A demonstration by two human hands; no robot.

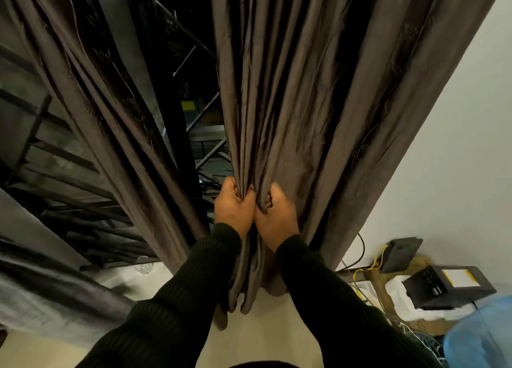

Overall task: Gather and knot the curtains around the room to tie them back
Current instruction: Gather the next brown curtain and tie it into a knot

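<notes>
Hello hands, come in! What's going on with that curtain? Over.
Left hand, right hand: both grip bunched curtain. No knot yet. Cables on floor, right.

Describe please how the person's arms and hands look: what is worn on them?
Both arms wear long sleeves of a dark, ribbed knit, like a sweater, ending in snug cuffs at the wrists. The left hand and right hand are bare: no gloves, and no rings or watch show.

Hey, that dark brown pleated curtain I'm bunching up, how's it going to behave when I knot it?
The dark brown pleated curtain is probably floppy: it collapses into folds where the left hand and right hand grip it. Its faint sheen hints it may slip. The long drop suggests some weight.
</notes>
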